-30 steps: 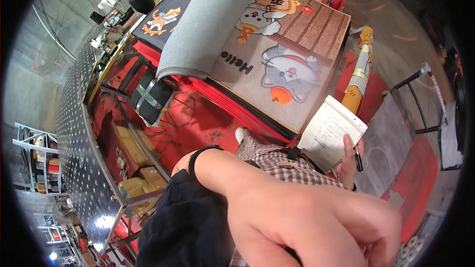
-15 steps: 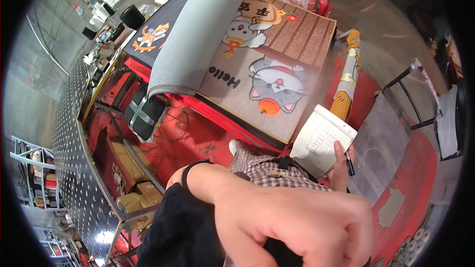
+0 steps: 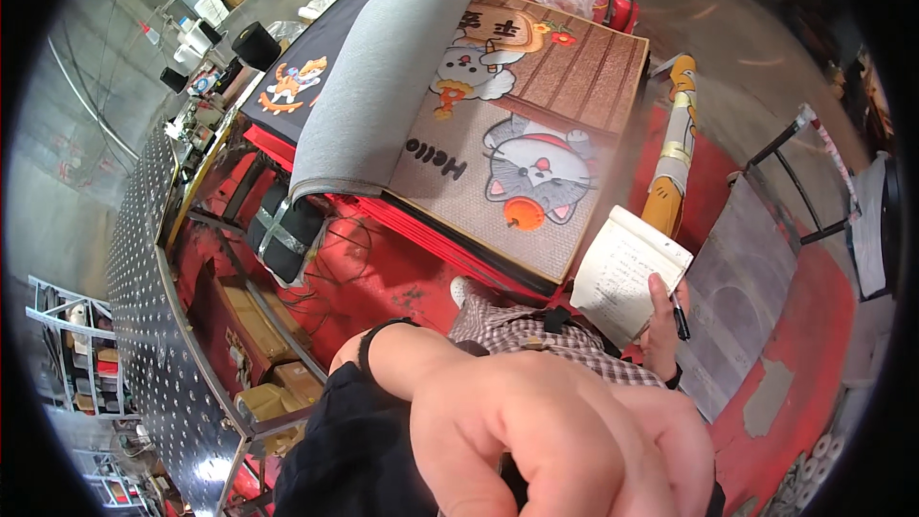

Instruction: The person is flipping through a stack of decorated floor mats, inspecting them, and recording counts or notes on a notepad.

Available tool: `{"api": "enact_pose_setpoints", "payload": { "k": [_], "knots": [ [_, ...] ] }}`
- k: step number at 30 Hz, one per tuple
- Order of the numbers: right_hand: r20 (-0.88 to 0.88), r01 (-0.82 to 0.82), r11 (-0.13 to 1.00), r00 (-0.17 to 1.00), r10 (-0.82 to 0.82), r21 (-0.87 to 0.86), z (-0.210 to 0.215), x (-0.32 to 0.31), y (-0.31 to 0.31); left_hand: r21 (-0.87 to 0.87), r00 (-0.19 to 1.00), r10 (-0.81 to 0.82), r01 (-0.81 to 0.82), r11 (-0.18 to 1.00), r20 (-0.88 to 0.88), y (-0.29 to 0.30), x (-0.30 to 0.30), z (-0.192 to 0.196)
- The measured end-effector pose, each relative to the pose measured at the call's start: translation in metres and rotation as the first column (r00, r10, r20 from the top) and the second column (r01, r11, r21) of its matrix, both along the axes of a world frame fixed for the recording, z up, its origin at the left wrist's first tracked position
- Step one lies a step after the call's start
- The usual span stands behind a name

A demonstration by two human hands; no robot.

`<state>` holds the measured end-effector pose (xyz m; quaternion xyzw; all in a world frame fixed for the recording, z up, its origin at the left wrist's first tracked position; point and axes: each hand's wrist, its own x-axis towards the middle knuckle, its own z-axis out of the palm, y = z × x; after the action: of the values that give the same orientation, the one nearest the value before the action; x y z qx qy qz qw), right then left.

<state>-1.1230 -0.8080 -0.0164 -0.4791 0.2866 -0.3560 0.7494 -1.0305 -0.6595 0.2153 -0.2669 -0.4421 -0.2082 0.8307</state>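
My left hand (image 3: 565, 421) looms large at the lower middle, close to the camera. Its fingers curl downward, and their tips and whatever they may grip are out of sight. At the right, my right hand (image 3: 661, 330) grips an open notebook (image 3: 624, 273) with handwriting on its page, the thumb lying on the page edge. A black pen (image 3: 681, 318) sticks out beside that thumb. Beyond the notebook lies a stack of printed floor mats (image 3: 498, 201); the top one shows a cartoon cat and dog. A grey mat backing (image 3: 359, 96) curls up over the stack's left part.
Left of me runs a dark metal table (image 3: 163, 325) dotted with studs. Cardboard boxes (image 3: 287, 383) sit beneath its edge. A rolled mat (image 3: 670, 172) and a metal-framed cart (image 3: 747, 278) stand at the right. Thread cones (image 3: 254, 43) are at the back left.
My left hand has turned slightly, its fingers bending further down at the lower edge. The notebook stays in my right hand, and the view has shifted a little.
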Motion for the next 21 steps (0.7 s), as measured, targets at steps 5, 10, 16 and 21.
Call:
{"api": "enact_pose_setpoints", "payload": {
  "k": [5, 10, 16, 21],
  "knots": [
    [-0.021, -0.012, 1.000, 1.000, 0.013, 0.025, -0.005, 0.000, -0.004, 0.233, 0.989, -0.072, 0.041, 0.972, 0.128, 0.036, 0.012, -0.006],
    [-0.062, 0.002, 1.000, 0.998, -0.002, 0.008, -0.011, -0.002, -0.003, 0.191, 0.996, 0.060, -0.073, 0.979, 0.073, 0.019, 0.013, -0.005],
    [-0.011, -0.002, 0.999, 1.000, 0.002, 0.051, -0.001, -0.001, 0.005, 0.360, 0.860, -0.072, -0.135, 0.923, 0.506, 0.039, 0.035, -0.011],
    [-0.026, 0.012, 1.000, 1.000, -0.012, 0.009, -0.006, -0.001, 0.003, 0.614, 0.956, -0.220, 0.055, 0.788, 0.196, 0.064, 0.024, 0.012]
  ]
}}
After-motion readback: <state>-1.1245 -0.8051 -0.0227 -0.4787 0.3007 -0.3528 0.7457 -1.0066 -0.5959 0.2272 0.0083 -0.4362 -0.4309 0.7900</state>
